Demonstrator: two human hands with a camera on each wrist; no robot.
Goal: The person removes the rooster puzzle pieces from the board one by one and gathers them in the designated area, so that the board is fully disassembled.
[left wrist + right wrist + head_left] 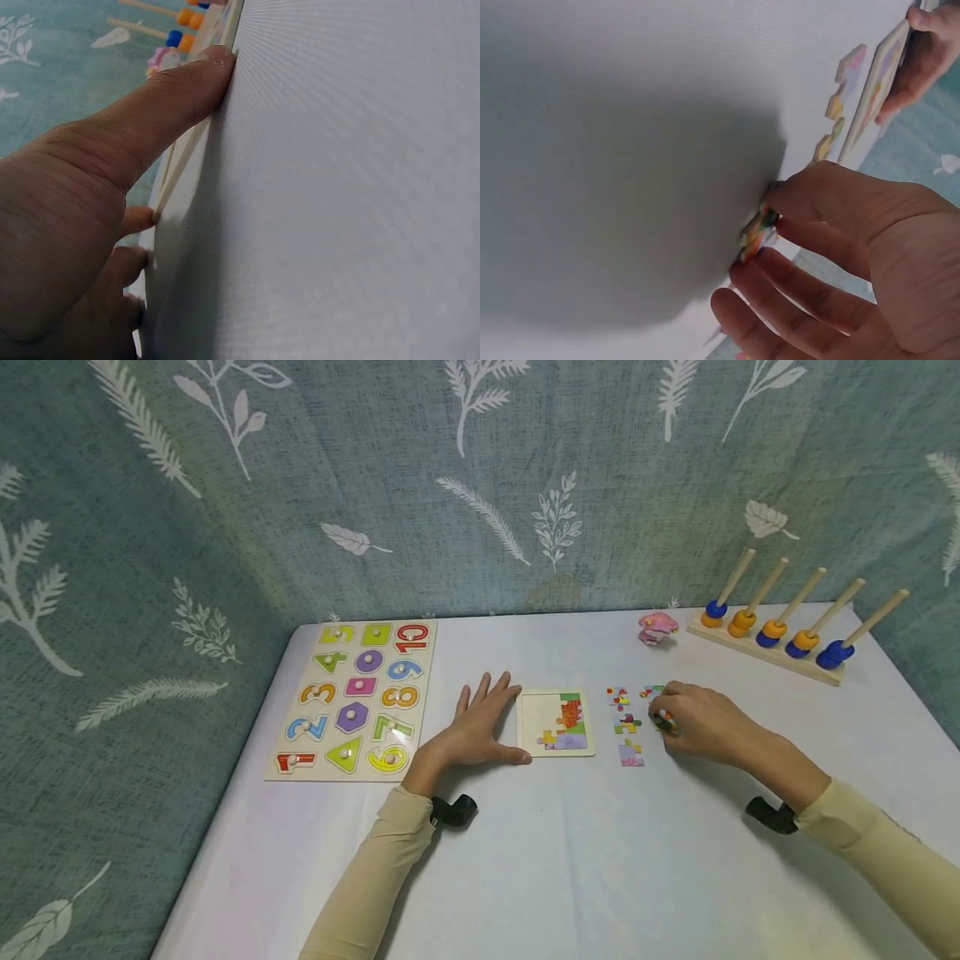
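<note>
Head view | left hand [480, 727], fingers spread, touches puzzle tray [537, 714] on bench [517, 868], seemingly steadying it | right hand [701, 722], grip nearly closed, pinches puzzle piece [757, 235] beside loose pieces [632, 756], laid flat probably for easy picking

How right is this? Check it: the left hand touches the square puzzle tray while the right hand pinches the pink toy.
Wrong about the right hand: it pinches a puzzle piece, not the pink toy, as the right wrist view shows. The left hand does touch the square puzzle tray.
</note>
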